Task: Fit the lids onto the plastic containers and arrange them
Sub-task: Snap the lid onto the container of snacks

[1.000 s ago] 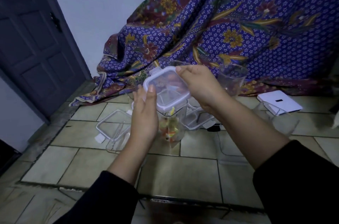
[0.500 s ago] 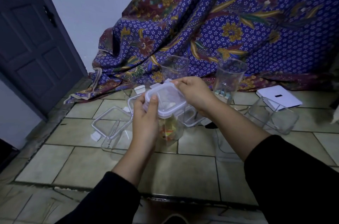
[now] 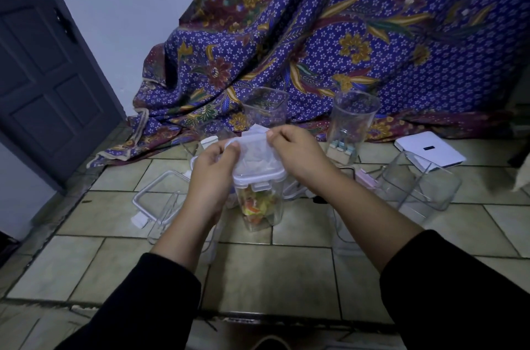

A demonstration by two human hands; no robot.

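While our left hand (image 3: 210,174) and right hand (image 3: 298,157) each pinch the lid (image 3: 258,161) by its edges, lid atop the tall clear container (image 3: 261,206), long axis upright, mouth up, front latch facing us, over the tiled floor (image 3: 272,278).

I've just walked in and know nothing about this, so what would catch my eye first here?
A big blue-purple flowered cloth drapes across the back. In the middle, the left hand and right hand grip a clear lid on a tall container of colourful pieces, down on the tiled floor.
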